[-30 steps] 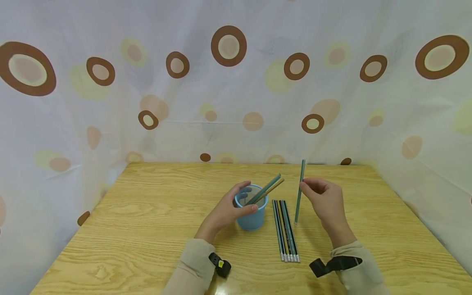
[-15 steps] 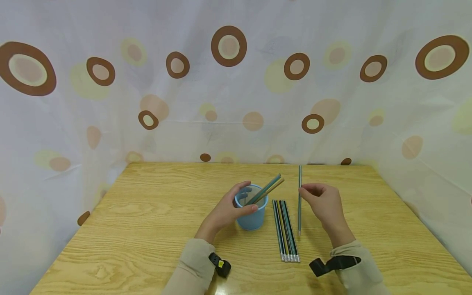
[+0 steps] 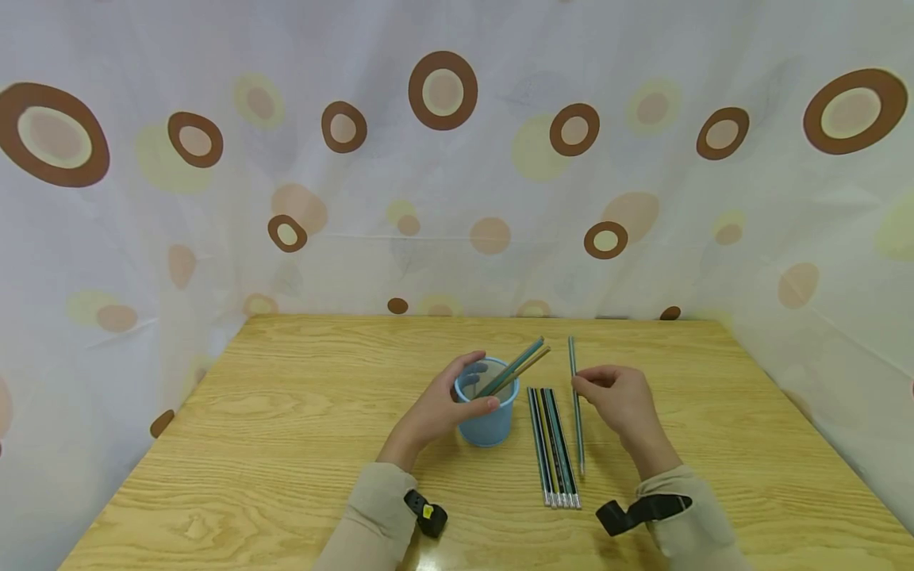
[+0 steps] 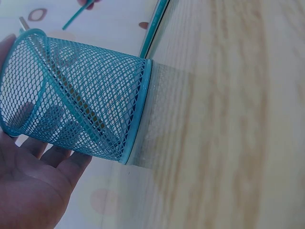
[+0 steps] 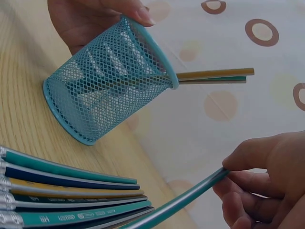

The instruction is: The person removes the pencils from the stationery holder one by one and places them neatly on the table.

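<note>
The thumb and fingertips of your right hand (image 3: 620,400) are clamped together on a teal pencil (image 3: 578,428), pinching it nearer its far end; that pencil is right of the blue mesh cup (image 3: 485,430) and apart from it, its pale end low and towards you; whether that end touches the table (image 3: 286,412) you cannot tell. It should feel light and stiff, with a smooth barrel that may swivel in a loose pinch; hold it near mid-length for balance, and spare the tip, since the lead could snap if knocked.

The fingers of your left hand (image 3: 446,404) curl round the left and far sides of the cup, thumb at its near rim; the cup looks light, its thin mesh likely springy under a hard squeeze; the pencils in it (image 3: 510,368) lean out over its right rim and could tip it, so grip the wall just below the rim.

Right of the cup, between it and the held pencil, a row of pencils (image 3: 553,448) lies side by side, metal-capped ends towards you; these would probably roll or slide if brushed; pick one by its barrel. Well behind the cup hangs a patterned cloth (image 3: 443,182).
</note>
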A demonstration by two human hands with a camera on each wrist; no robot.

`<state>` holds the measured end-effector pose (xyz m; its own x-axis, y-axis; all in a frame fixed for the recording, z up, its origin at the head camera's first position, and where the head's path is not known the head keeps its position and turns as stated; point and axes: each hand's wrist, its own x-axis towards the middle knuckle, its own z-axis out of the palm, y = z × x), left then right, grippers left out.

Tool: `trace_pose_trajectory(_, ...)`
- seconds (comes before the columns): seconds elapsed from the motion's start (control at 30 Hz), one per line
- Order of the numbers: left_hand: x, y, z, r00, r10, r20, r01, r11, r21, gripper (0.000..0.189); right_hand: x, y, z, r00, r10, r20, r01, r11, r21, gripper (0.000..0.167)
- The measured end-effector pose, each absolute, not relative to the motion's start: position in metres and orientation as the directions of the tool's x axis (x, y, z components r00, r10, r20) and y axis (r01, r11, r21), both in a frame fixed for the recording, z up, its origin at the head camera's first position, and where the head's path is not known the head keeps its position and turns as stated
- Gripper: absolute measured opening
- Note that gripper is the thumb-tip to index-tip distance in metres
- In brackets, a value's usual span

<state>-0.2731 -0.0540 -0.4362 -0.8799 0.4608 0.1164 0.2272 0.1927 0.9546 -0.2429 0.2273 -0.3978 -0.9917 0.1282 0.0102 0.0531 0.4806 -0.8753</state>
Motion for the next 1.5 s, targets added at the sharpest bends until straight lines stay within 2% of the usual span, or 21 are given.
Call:
trace_pose_trajectory(0.77, -0.271, -0.054, -0.435, -0.881, 0.459, 0.113, 0.223, 0.192, 0.956, 0.071, -0.247, 0.229, -0.416, -0.995, 0.061, -0.077, 0.098, 0.568, -0.817, 0.026)
trace_pose_trajectory(1.5, -0.273, -0.054, -0.435, -0.88, 0.461, 0.111, 0.22, 0.191, 0.957, 0.07, -0.254, 0.23, -0.435, -0.989, 0.067, -0.128, 0.143, 0.597, -0.789, 0.02)
